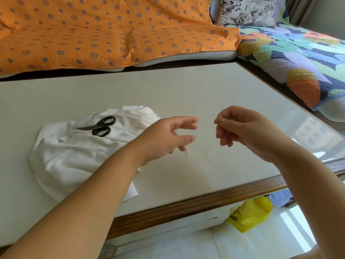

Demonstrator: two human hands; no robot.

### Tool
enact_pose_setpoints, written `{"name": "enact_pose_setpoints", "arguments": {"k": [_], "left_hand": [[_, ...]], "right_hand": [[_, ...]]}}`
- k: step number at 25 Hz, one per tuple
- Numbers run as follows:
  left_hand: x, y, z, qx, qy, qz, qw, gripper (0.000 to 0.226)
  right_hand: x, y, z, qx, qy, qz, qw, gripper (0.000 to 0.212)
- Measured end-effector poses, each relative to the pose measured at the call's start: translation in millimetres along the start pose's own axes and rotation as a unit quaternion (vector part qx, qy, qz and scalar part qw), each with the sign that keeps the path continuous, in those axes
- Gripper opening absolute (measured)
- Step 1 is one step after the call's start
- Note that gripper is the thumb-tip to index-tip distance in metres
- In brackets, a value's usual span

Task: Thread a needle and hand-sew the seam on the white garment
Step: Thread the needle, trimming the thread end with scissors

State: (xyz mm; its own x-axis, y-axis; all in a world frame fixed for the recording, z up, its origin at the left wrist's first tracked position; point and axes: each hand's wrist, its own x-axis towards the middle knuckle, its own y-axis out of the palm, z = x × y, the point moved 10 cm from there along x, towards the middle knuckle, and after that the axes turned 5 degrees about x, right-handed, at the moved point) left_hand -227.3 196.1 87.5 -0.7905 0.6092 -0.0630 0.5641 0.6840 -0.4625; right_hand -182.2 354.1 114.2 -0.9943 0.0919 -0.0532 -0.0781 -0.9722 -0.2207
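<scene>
Left hand [173, 135] fingers spread; right hand [240, 128] pinches needle [221, 109].

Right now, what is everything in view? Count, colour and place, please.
crumpled white fabric garment: one, white, table's left
black-handled metal scissors: one pair, black, on the garment
thin metal needle: one, grey, pinched by the right hand
loose white thread: one strand, white, on the table between the hands
small white scrap: one, white, on the table beside the thread
white-topped table with wooden edge: one, white and brown, centre
orange quilted cover with blue stars: one, orange, behind the table
multicoloured quilted cover: one, mixed, right of the table
floral cushion: one, grey-patterned, top right
yellow plastic bag: one, yellow, floor, lower right
left hand: one, open, fingers spread above the table
right hand: one, pinches the needle
</scene>
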Motion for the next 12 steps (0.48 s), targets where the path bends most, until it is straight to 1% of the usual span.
{"name": "enact_pose_setpoints", "arguments": {"k": [2,4,5,7,10,12], "left_hand": [[7,24,-9,-0.018,0.012,0.025,0.999,0.044],[11,31,-7,-0.013,0.003,0.030,0.999,0.028],[11,29,-3,-0.007,-0.007,0.029,1.000,0.020],[9,20,6,0.000,-0.023,0.026,0.999,0.013],[3,1,17,-0.018,-0.044,0.020,0.999,0.015],[1,-10,22,-0.019,-0.060,0.016,0.998,0.015]], "right_hand": [[-2,14,5,0.017,-0.010,0.036,0.999,0.014],[-2,19,7,0.029,-0.018,0.044,0.998,0.014],[-1,16,7,0.031,-0.020,0.038,0.999,0.014],[1,6,5,0.030,-0.019,0.012,0.999,0.014],[5,-12,-1,0.011,-0.007,-0.037,0.999,0.015],[7,-22,-4,-0.047,-0.004,-0.069,0.997,0.014]]}}
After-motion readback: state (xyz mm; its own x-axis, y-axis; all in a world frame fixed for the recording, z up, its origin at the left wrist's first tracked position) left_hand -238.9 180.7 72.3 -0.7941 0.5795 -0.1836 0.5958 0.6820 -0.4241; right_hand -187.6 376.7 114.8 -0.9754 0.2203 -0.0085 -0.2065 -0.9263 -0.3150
